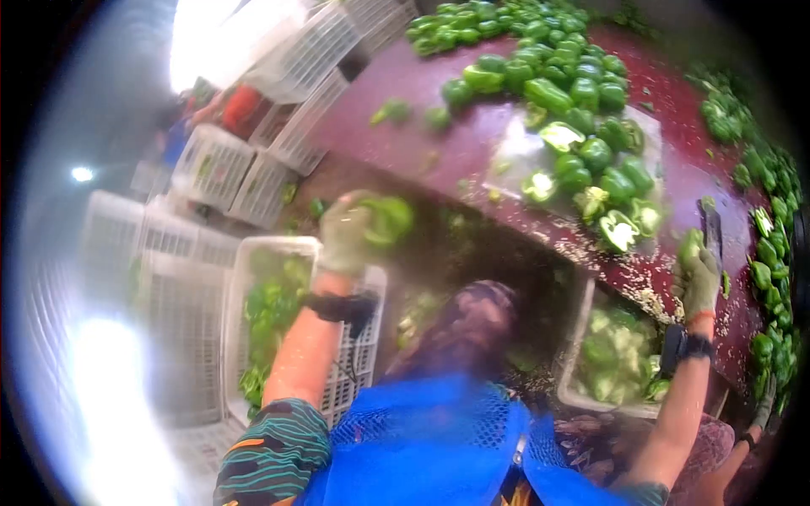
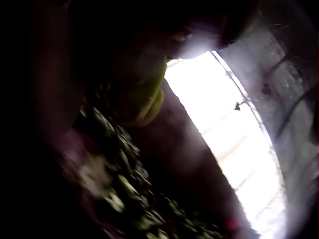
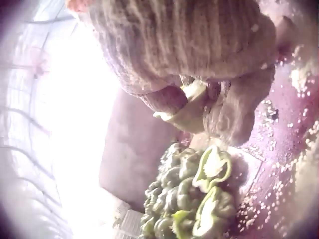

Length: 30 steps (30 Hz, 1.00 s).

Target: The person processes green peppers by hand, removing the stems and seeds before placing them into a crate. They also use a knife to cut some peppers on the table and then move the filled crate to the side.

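My gloved left hand (image 1: 344,232) holds a green bell pepper (image 1: 390,221) over the crates at left; both are blurred. The left wrist view is mostly dark, with a pepper (image 2: 149,102) under the shadowed hand. At the table's right part, my gloved right hand (image 1: 699,282) grips a pale green pepper piece (image 3: 192,107) between thumb and fingers. A dark, narrow knife-like tool (image 1: 711,228) lies alongside those fingers. Near it, cut-open pepper halves (image 1: 618,229) and whole peppers (image 1: 572,173) are heaped on a pale board (image 1: 506,156).
A white crate (image 1: 278,244) of peppers stands at left, beside stacked crates (image 1: 215,164). Below the red table (image 1: 380,101), another crate (image 1: 582,337) holds pale green pieces. Seeds (image 1: 629,278) litter the table edge. Another person's hand (image 1: 766,401) is at far right.
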Each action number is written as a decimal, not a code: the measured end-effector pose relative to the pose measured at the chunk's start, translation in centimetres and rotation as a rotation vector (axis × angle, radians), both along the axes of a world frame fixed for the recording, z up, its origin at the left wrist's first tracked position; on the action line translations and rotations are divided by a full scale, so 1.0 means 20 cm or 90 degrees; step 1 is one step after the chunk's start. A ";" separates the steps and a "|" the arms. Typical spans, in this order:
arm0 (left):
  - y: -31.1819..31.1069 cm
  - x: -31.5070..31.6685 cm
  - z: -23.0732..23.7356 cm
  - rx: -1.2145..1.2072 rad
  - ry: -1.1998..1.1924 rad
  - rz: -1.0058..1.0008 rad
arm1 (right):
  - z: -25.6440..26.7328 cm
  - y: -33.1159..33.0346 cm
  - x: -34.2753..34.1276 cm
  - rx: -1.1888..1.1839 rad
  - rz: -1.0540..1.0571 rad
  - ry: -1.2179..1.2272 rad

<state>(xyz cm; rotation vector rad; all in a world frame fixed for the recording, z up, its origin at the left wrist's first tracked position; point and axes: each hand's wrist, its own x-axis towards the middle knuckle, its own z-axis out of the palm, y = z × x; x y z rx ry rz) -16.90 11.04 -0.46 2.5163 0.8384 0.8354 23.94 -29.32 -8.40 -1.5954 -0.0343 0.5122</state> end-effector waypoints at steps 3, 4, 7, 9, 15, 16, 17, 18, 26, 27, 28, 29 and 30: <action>0.17 -0.59 0.04 0.059 0.001 0.216 | 0.16 0.01 -0.27 0.012 -0.006 -0.014; 0.21 -0.76 0.07 0.114 0.105 0.267 | 0.14 -0.03 -0.28 0.041 0.046 0.006; 0.34 -1.07 0.16 -0.051 0.306 0.465 | 0.16 -0.07 -0.39 0.120 0.117 0.013; 0.29 -1.04 0.19 0.281 0.269 0.420 | 0.20 -0.02 -0.52 0.149 0.086 -0.010; -0.27 0.11 0.14 -0.558 -0.275 -0.155 | 0.25 0.12 -0.79 0.137 0.168 -0.086; -0.40 0.31 0.05 -0.698 -0.258 -0.235 | 0.20 0.14 -0.80 0.166 0.168 -0.120; -0.59 0.49 0.10 -0.814 -0.186 -0.238 | 0.25 0.17 -0.86 0.178 0.183 -0.110; -0.72 0.60 0.11 -0.842 -0.150 -0.295 | 0.24 0.23 -0.90 0.177 0.138 -0.146; -1.00 0.91 -0.12 -0.336 0.066 -0.596 | 0.20 0.15 -0.84 -0.127 0.252 -0.357; -1.02 0.94 -0.18 -0.456 0.043 -0.593 | 0.21 0.15 -0.84 -0.216 0.252 -0.383; -1.03 0.99 -0.24 -0.570 0.020 -0.576 | 0.23 0.15 -0.82 -0.300 0.261 -0.410; -1.04 1.00 -0.28 -0.700 0.005 -0.548 | 0.30 0.16 -0.82 -0.290 0.274 -0.492; -1.07 1.02 -0.26 -0.828 -0.019 -0.508 | 0.31 0.15 -0.80 -0.308 0.277 -0.446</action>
